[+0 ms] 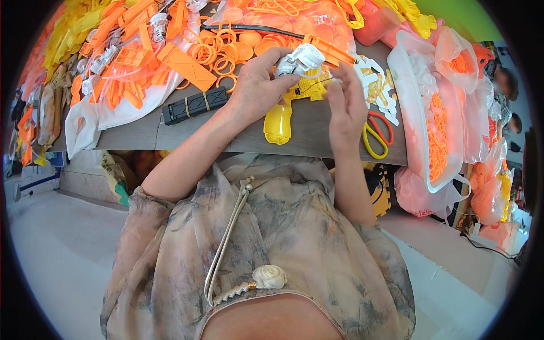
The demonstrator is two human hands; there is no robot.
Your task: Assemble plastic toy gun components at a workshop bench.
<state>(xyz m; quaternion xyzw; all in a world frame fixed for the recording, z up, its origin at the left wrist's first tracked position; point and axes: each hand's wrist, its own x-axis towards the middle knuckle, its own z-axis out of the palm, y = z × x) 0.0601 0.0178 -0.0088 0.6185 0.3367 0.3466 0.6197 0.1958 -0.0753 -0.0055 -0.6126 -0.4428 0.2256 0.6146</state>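
My left hand (256,85) grips a white plastic mechanical part with round housings (303,59) between thumb and fingers, above the table. Close by on the right, my right hand (347,107) is slightly blurred, its fingertips together at the end of a thin wire (315,85) that reaches toward the white part. Beneath both hands lies a yellow toy-gun shell (277,123), its rounded grip pointing toward me; my left hand and the white part hide some of it.
Orange plastic parts (187,65) heap up at the back left. A black bar with rubber bands (194,106) lies left. Scissors with red and yellow handles (376,136), white and yellow pieces (377,85) and a white bin of orange pieces (403,107) are right. The grey table (317,133) ends before me.
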